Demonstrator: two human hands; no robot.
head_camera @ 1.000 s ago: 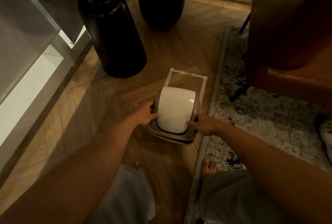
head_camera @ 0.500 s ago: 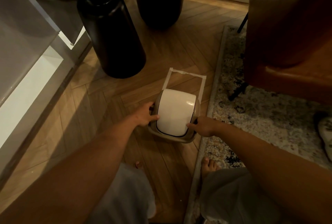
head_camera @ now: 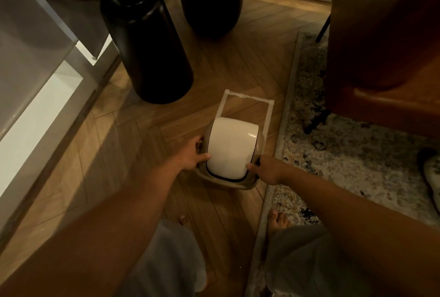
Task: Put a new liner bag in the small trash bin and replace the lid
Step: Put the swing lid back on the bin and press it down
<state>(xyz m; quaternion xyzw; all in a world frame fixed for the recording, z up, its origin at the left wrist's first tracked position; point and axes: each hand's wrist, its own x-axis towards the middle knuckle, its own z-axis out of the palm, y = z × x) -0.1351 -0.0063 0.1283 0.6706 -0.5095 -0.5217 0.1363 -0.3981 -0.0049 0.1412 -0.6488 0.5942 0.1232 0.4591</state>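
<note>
Now the bin [head_camera: 229,153] sits a touch farther from me than a second ago, its far side pushed up into the tape outline [head_camera: 247,102] on the wood floor [head_camera: 142,144], while its near rim overhangs the open near end of that outline. Its lid [head_camera: 231,148], white and domed, is seated on the tan rim; I see no gap, and no liner edge shows from here, so I cannot confirm the bag inside.

My left hand [head_camera: 190,156] is clamped on the bin's left side, thumb on the lid's near-left corner. My right hand [head_camera: 269,169] grips the near-right side, one fingertip against the lid's edge. Both hands have kept that hold throughout, so the change is a small slide of the whole bin, not a lid adjustment.

I judge the task nearly finished: lid on, bin being squared into its marked spot. What remains is probably a last nudge and letting go.

Beyond it, a dark table leg [head_camera: 147,53] stands far-left, and the rug [head_camera: 345,149] lies just right of the bin.
</note>
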